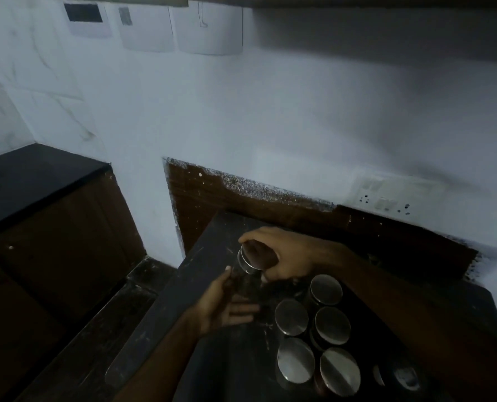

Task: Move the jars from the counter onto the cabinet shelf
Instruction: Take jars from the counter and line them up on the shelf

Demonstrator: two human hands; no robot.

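Note:
My right hand (282, 256) grips a glass jar (248, 268) by its steel lid, tilted, above the dark counter (212, 250). My left hand (227, 309) is under the jar with fingers spread, its thumb touching the glass body. Several more steel-lidded jars (317, 329) stand clustered on the counter to the right of my left hand. No cabinet shelf is visible; only the underside edge of an upper cabinet (357, 1) shows at the top.
A white wall rises behind the counter, with a switch and socket plate (392, 195) at right. A second dark counter (33, 175) over wooden cabinet doors stands at left. The floor (96, 329) lies between them. Small round objects (401, 375) sit at the lower right.

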